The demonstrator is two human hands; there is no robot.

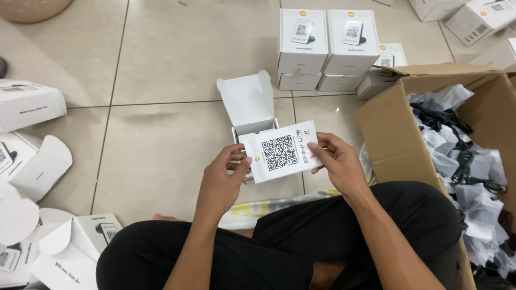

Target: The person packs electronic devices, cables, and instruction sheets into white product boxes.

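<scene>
Two hands: both yours, both pinching the same white card [280, 152] over the floor, just ahead of your crossed legs.
Left hand [224, 177]: grips the card's edge at 9 o'clock, thumb on top, fingers curled under.
Right hand [338, 161]: holds the edge at 3 o'clock, fingertips on the face, thumb at the lower corner.
Card: white, square black code pattern in the middle, small orange dot near your left thumb, tilted a bit so the right side sits higher.
Open box [248, 110]: small white carton right behind the card at 12 o'clock, lid flap standing up. Card hides its opening, so can't tell what's inside.
Stacked boxes [322, 48]: closed white cartons further out at 12 to 1 o'clock, two rows, more tucked behind them.
Cardboard carton [395, 134]: big brown one at 3 o'clock, flap open, stuffed with white bags and black cables [462, 156].
Loose boxes [40, 166]: open white ones scattered at 8 to 9 o'clock, flaps up.
Floor [161, 80]: pale tiles.
</scene>
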